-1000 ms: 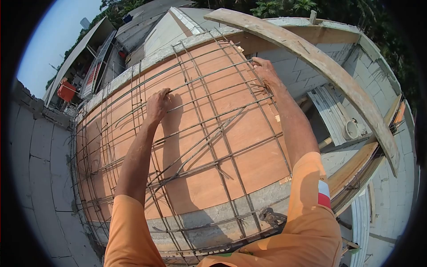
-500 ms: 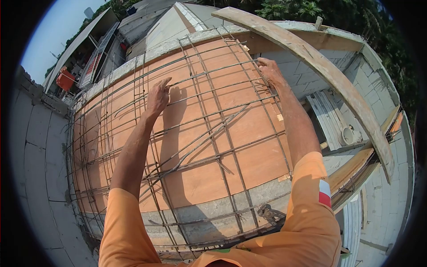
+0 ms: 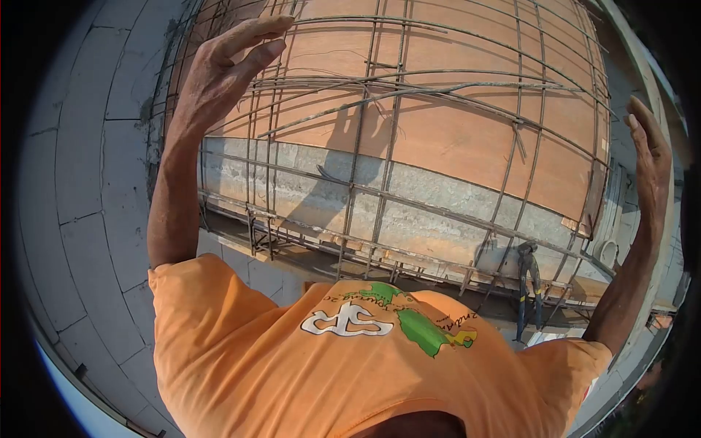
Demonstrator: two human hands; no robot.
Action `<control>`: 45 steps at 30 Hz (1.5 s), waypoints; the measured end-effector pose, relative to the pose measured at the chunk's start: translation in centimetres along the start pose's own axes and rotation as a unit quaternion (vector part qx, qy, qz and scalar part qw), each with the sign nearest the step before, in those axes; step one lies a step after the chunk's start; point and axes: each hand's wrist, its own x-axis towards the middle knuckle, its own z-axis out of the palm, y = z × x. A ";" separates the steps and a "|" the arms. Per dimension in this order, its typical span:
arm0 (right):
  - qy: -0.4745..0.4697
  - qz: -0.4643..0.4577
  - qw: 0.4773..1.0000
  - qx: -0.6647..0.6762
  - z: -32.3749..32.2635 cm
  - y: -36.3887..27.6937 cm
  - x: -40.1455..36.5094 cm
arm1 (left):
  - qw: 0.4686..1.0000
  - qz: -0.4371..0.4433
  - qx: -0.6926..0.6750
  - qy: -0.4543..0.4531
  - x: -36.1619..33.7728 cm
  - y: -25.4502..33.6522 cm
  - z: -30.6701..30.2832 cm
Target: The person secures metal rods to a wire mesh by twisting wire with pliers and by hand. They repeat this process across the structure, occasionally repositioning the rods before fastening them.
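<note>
My left hand (image 3: 223, 73) is raised at the upper left, fingers stretched out and thumb apart from them. Its fingertips are right at the end of a thin steel bar (image 3: 350, 18) in the rebar grid (image 3: 398, 87). At the far right my right hand (image 3: 650, 157) is held up beside the grid's edge, fingers extended and close together, nothing visible in them. Loose bent bars (image 3: 445, 89) lie across the grid. A pair of pincers (image 3: 527, 281) with dark handles and yellow marks hangs by the front bars, near my chest.
Below the grid lies orange-brown plywood (image 3: 453, 139), bordered by a rough concrete strip (image 3: 431, 208). A light block wall (image 3: 77, 175) rises on the left. Beyond the right edge are a round pail (image 3: 606, 252) and a long plank (image 3: 661, 73).
The view has tilted down toward my chest, bringing the pincers fully into sight. My hands are wider apart; the right one has moved off the bars to the outer side.
</note>
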 end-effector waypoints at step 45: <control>-0.028 -0.018 0.937 0.349 7.2 -26.6 -14.7 | 0.917 0.282 0.170 0.224 -3.9 7.9 -3.2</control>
